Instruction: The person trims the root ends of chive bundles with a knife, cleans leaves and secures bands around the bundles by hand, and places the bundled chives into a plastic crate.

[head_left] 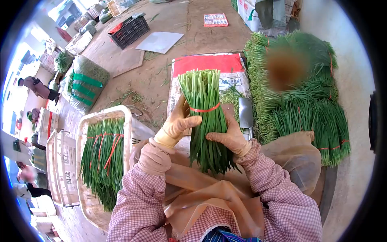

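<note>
A bundle of garlic chives [204, 90] stands upright in front of me, pale cut stems at the top and dark leaves hanging below. A red band [204, 109] circles its middle. My gloved left hand [176, 123] is wrapped round its left side, fingers hidden behind and thumb across the front. On the other side my gloved right hand [229, 136] grips it just below the band, thumb in front. Beneath the bundle lies a printed sack with a red panel [209, 62], holding loose trimmings [230, 98]. A wide metal blade [245, 113] rests at its right edge.
Piled chives [310, 121] lie to the right against the wall. A white crate [128, 117] of banded chives stands at my left, beside another white crate [60, 169]. Farther off are a black crate [130, 32], a white board [160, 42], a green-taped bale [84, 84] and people.
</note>
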